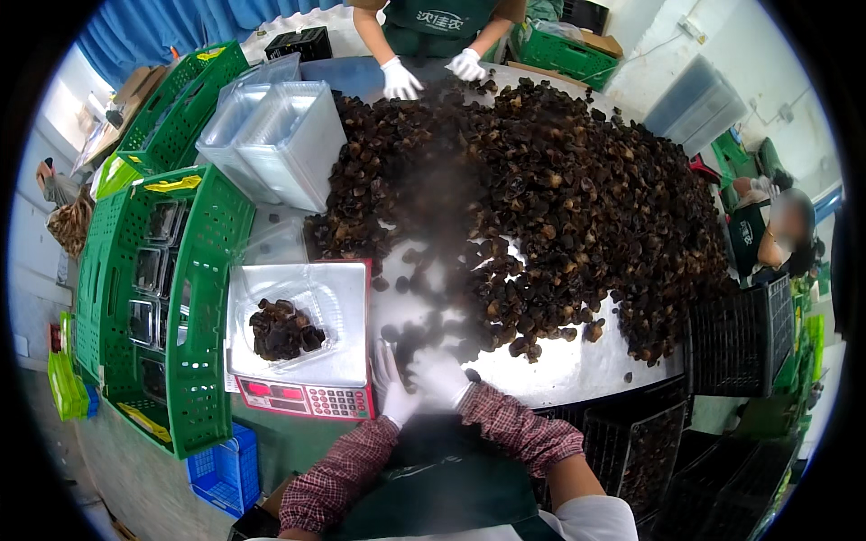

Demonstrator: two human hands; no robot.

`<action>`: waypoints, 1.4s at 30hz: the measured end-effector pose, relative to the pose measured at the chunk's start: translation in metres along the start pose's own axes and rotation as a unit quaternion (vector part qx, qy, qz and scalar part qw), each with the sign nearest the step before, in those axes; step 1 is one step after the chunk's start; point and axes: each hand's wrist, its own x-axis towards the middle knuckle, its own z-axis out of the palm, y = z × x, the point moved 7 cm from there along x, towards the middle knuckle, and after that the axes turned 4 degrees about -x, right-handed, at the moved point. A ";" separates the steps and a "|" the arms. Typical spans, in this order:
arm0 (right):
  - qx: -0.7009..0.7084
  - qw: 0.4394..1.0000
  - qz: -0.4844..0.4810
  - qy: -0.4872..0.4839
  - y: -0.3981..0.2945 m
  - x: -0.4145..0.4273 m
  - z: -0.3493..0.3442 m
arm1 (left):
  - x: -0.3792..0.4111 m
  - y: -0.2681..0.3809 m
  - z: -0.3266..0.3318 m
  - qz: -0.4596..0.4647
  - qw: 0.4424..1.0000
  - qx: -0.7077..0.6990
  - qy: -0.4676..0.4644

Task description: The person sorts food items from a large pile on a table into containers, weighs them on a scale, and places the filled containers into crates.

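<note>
My left hand (396, 391), in a white glove, is beside the right edge of a red-trimmed digital scale (342, 400), its fingers stretched out. Close to it, my right hand (436, 377), also gloved, reaches over loose wood ear mushrooms (433, 331) at the table's near side. A blur over the middle of the view hides whether the right hand holds any. On the scale's steel plate lies an open clear plastic clamshell box (331, 321) with a small heap of wood ear mushrooms (284, 331) in it. A large pile of the mushrooms (568, 203) covers much of the metal table (568, 372).
Stacked clear plastic boxes (298, 149) stand behind the scale. A green crate (210, 324) at left holds filled clear boxes (145, 270). Across the table are a co-worker's gloved hands (402, 80). Black crates (636, 439) stand at right; another person sits beyond the pile.
</note>
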 end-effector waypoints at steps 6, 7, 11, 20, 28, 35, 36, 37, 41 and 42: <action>0.005 0.998 0.030 0.048 0.009 -0.002 0.030 | 0.001 0.003 -0.001 -0.008 1.000 -0.012 -0.006; 0.016 0.998 0.010 0.060 0.007 -0.004 0.008 | 0.001 0.003 -0.002 -0.004 1.000 -0.008 -0.006; 0.308 0.933 0.117 0.146 0.030 -0.040 -0.047 | 0.003 0.004 -0.001 -0.006 1.000 0.013 -0.025; 0.068 0.931 0.076 -0.349 0.071 -0.294 0.030 | 0.020 0.025 -0.012 0.016 0.992 -0.107 0.064; 0.036 0.985 0.166 0.022 0.083 -0.076 -0.073 | 0.046 0.039 -0.002 0.053 0.997 0.051 -0.016; 0.307 0.939 0.122 0.091 0.070 -0.043 -0.059 | 0.002 0.027 -0.004 0.082 0.994 0.011 -0.064; 0.242 0.953 0.135 0.122 0.083 -0.054 -0.061 | 0.002 0.031 -0.006 0.088 0.993 0.029 -0.070; 0.176 0.961 0.149 0.150 0.094 -0.065 -0.066 | 0.002 0.032 -0.006 0.088 0.993 0.032 -0.066; 0.172 0.937 0.232 0.197 0.124 -0.086 -0.071 | 0.002 0.030 -0.003 0.077 0.994 0.034 -0.067; 0.167 0.945 0.200 0.199 0.116 -0.080 -0.075 | 0.001 0.027 -0.001 0.071 0.994 0.032 -0.072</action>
